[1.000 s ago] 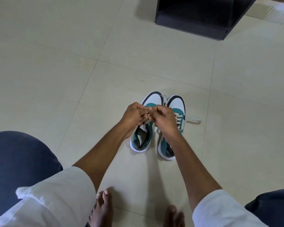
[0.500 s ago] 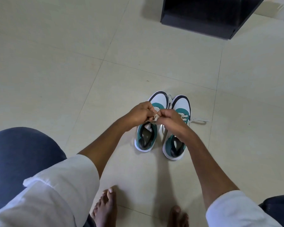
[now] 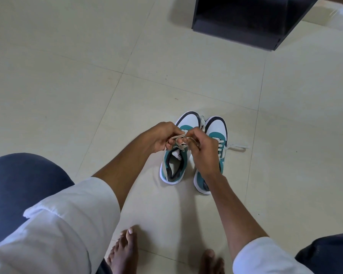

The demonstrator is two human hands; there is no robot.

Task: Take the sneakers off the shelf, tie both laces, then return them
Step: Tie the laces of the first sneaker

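Note:
Two white, teal and black sneakers stand side by side on the floor, toes pointing away. Over the left sneaker [image 3: 174, 167] both hands meet. My left hand [image 3: 162, 137] and my right hand [image 3: 203, 149] each pinch part of its pale lace [image 3: 178, 137], which is stretched between the fingers above the tongue. The right sneaker [image 3: 217, 133] is partly covered by my right wrist; its loose lace [image 3: 239, 145] trails onto the floor to the right.
A black shelf unit [image 3: 242, 26] stands on the cream tiled floor at the top right. My bare feet [image 3: 125, 252] are near the bottom edge, my knees at the lower left and lower right.
My hands have drawn slightly apart and lifted, so the lace now shows stretched between them. The view has shifted a little.

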